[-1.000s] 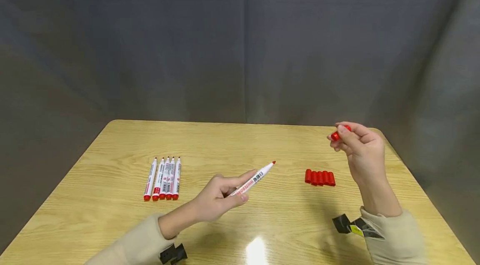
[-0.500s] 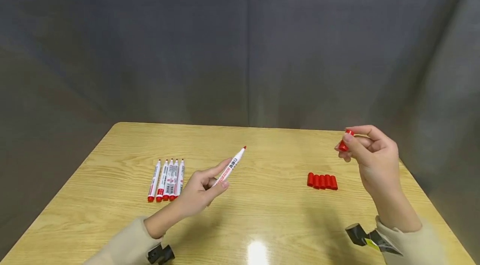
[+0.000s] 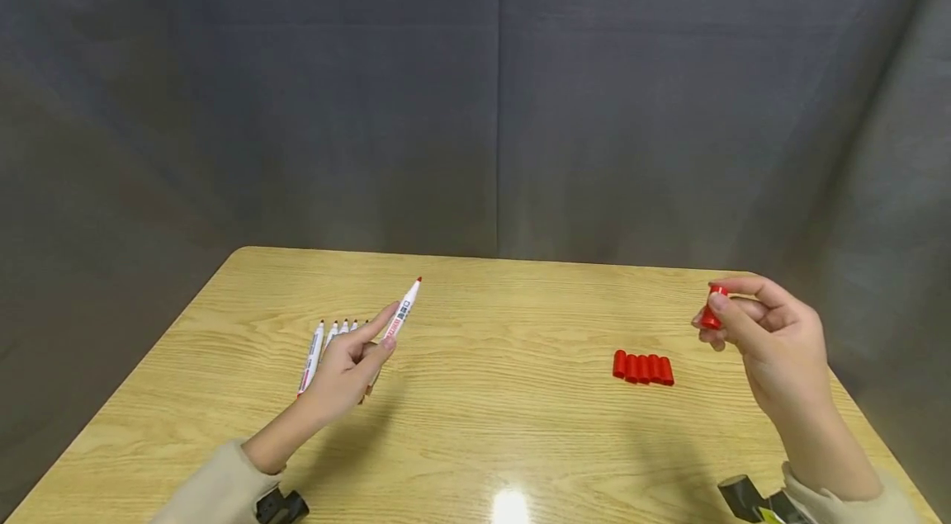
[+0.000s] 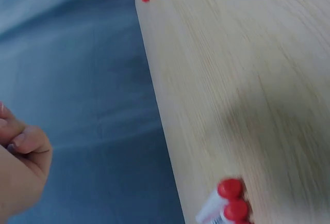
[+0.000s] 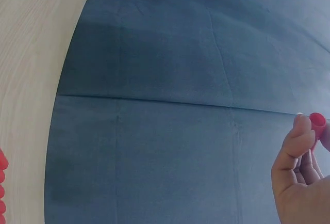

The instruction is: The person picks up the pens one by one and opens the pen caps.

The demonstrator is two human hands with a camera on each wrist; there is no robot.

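Observation:
My left hand (image 3: 343, 380) grips an uncapped white whiteboard marker (image 3: 402, 313), its red tip pointing up and away. The hand is raised in front of a row of uncapped markers (image 3: 311, 359) and hides most of them. In the left wrist view the curled fingers (image 4: 32, 140) show, but the held marker does not. On the right, my right hand (image 3: 780, 346) pinches a red marker cap (image 3: 716, 308) between thumb and fingers above the table. The cap's hollow end (image 5: 317, 121) shows in the right wrist view. Left of that hand, several red caps (image 3: 643, 368) lie side by side.
The wooden table (image 3: 505, 425) has a rounded far left corner. Behind it and at its sides hangs a dark grey curtain (image 3: 371, 111). Red ends of the lying markers (image 4: 232, 195) show low in the left wrist view.
My left hand has moved left with the marker, from mid-table to the marker row, and the marker now points more upright. The right hand has shifted right and slightly down, the cap turning upright.

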